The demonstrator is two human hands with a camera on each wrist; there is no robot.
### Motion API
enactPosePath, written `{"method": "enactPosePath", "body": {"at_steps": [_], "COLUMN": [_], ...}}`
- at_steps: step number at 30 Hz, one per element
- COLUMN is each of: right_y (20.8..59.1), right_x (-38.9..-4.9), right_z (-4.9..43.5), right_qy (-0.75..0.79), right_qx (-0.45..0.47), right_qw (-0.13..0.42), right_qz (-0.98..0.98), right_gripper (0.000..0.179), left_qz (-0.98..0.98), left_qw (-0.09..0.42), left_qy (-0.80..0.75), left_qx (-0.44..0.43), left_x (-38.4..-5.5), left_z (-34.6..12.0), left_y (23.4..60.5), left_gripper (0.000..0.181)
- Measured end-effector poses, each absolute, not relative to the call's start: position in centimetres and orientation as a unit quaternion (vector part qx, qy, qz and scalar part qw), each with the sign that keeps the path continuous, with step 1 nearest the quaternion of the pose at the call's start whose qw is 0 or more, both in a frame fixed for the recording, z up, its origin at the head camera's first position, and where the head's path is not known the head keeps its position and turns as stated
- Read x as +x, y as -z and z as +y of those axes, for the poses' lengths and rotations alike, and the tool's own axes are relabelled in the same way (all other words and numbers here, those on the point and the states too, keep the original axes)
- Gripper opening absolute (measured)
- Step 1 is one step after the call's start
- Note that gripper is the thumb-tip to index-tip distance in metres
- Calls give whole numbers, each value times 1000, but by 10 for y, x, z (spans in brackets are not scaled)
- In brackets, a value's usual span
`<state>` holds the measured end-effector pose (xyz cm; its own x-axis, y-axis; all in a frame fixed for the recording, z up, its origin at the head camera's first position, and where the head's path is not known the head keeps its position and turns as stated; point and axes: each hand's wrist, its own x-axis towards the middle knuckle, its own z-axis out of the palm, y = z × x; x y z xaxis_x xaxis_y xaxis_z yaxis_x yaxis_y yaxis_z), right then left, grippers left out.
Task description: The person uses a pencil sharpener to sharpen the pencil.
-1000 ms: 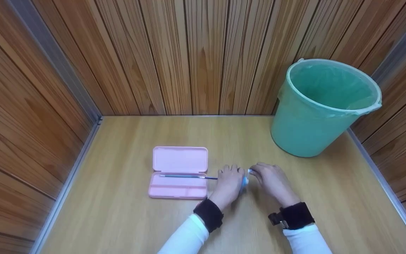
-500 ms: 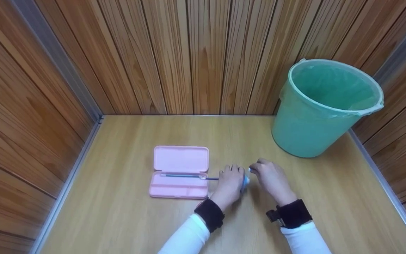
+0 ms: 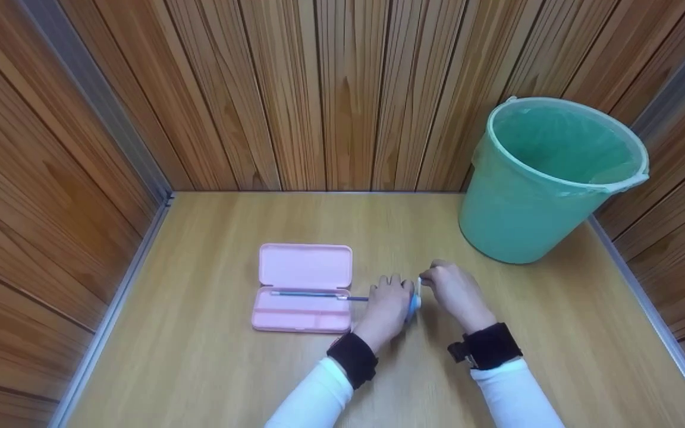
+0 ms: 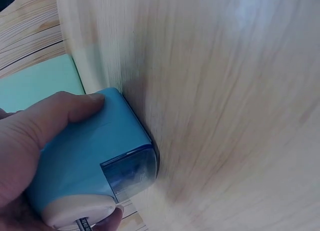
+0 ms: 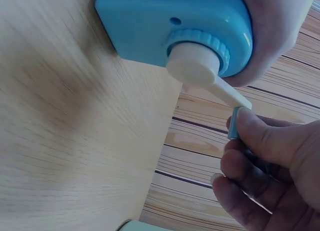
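My left hand (image 3: pixel 385 306) grips a blue crank pencil sharpener (image 4: pixel 95 146) on the table, its thumb along one side. A dark pencil (image 3: pixel 359 298) sticks out of the sharpener's pale front, pointing left toward the pencil case; the tip is hidden inside. Beside the sharpener's dark see-through shavings drawer (image 4: pixel 131 173) is bare table. On the other end is a white crank arm (image 5: pixel 227 92), whose small blue knob (image 5: pixel 233 125) my right hand (image 3: pixel 455 295) pinches between thumb and forefinger. In the head view the crank arm points away from the person.
Left of the hands lies an open pink pencil case (image 3: pixel 305 265) with a blue pencil (image 3: pixel 304 293) inside. At the back right stands a green bin (image 3: pixel 509 223) with a liner. Wood-panelled walls (image 3: pixel 348 101) enclose the table (image 3: pixel 200 356) at the back and sides.
My right hand has moved a little away from the person, swinging the crank knob round and upward in the head view. The left hand and sharpener stay in place.
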<state>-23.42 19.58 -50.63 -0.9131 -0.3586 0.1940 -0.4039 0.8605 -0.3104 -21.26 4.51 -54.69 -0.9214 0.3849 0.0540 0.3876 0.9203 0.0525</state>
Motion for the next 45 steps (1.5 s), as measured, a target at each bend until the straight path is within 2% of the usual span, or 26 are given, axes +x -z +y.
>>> {"method": "enactPosePath", "body": {"at_steps": [4,11,23,31,38,45], "right_y": [512,524,533,542,546,550], "right_x": [-242,-250,-257,-253,-251,-246], "right_z": [195,195,198,199,198,196], "right_qy": [-169,-182,-193,-175,-172,-180], "right_qx": [199,171,139,160,166,154], "right_qw": [52,-2,-56,-43,-59,-84], "right_qz": [-964,-968,-970,-970,-969,-968], "right_gripper": [10,18,19,18,21,18], "left_qz": [-979,-978,-978,-980,-982,-980], "left_qw": [38,37,59,59,59,82], "left_qy": [22,29,32,33,35,46], "left_qx": [-199,-202,-198,-189,-176,-175], "left_x": [-213,-212,-213,-212,-212,-212], "left_z": [45,45,46,47,50,50], "left_y": [548,548,550,551,552,555], "left_gripper": [50,51,50,50,48,34]}}
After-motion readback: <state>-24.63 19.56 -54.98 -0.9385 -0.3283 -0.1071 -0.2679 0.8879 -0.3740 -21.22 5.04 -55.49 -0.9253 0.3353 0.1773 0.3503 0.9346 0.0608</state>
